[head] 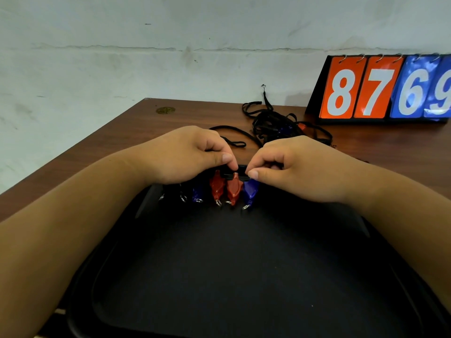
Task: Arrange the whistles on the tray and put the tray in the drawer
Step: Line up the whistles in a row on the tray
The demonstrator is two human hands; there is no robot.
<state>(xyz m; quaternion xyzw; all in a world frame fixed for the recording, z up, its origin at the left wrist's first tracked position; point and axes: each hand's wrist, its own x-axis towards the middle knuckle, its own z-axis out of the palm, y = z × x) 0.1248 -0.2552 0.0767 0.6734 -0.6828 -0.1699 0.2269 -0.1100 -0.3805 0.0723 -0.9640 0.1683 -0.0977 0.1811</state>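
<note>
While my left hand (192, 157) pinched the red whistle (233, 189) at the tray's (244, 264) far edge, right hand (292, 167) curled, hold unclear; a bump could've knocked the blue whistle (251, 191) askew.

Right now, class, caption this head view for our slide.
Left hand and right hand meet over a red whistle in the row on the black tray.

A black folding scoreboard (388, 89) with ring-bound flip cards stands on the brown wooden table (195, 115). One orange-red card (341, 87) bears a white 8, and the next orange-red card (377, 87) a white 7. A blue card (412, 90) bears a white 6, and the last blue card (443, 91) a 9 cut by the picture's edge. A round gold emblem (165, 110) on the tabletop is too small to read
</note>
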